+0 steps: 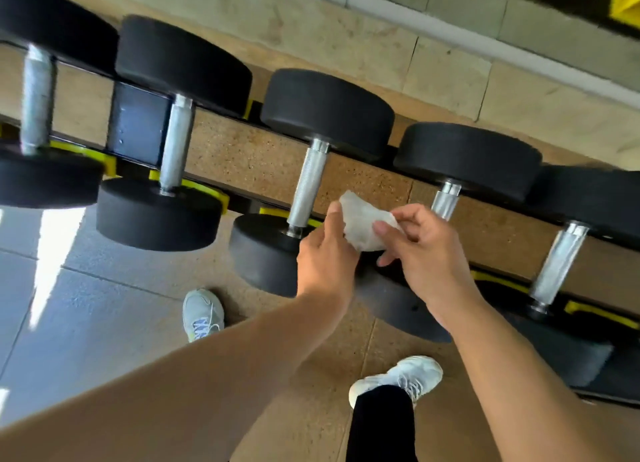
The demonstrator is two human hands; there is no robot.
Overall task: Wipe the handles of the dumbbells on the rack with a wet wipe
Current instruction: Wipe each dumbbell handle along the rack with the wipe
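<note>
Several black dumbbells with silver knurled handles lie side by side on a black and yellow rack point(138, 129). Both hands hold a crumpled white wet wipe point(363, 224) above the gap between the middle dumbbell handle point(308, 184) and the handle to its right point(446, 200). My left hand point(327, 257) grips the wipe's left side with the thumb on top. My right hand point(420, 254) pinches its right side between thumb and fingers. The wipe touches no handle. My right hand hides the lower part of that right handle.
Further handles show at the left point(36, 98), left of centre point(176, 143) and far right point(559, 264). My two white shoes point(202, 314) point(401, 378) stand on the brown speckled floor in front of the rack. A pale wall runs behind it.
</note>
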